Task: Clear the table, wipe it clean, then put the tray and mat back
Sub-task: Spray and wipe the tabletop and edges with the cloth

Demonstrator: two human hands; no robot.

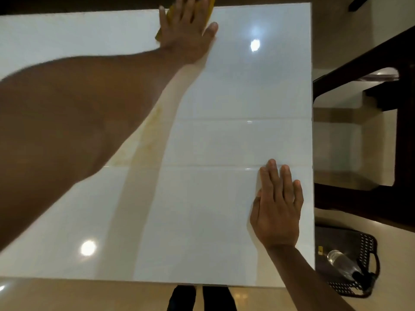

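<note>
The white glossy table (224,90) fills most of the view and nothing stands on it. My left hand (187,30) reaches across to the far edge and presses flat on a yellow cloth (168,17), which shows only at the hand's left side and above the fingers. My right hand (277,207) rests flat with fingers together near the table's right edge, holding nothing. A faint yellowish smear (155,117) runs along the tabletop beside my left forearm.
A dark perforated tray (368,248) lies on the floor right of the table, with a clear bottle (343,262) lying in it. A dark wooden chair (386,108) stands at the right. My feet (202,298) show below the near edge.
</note>
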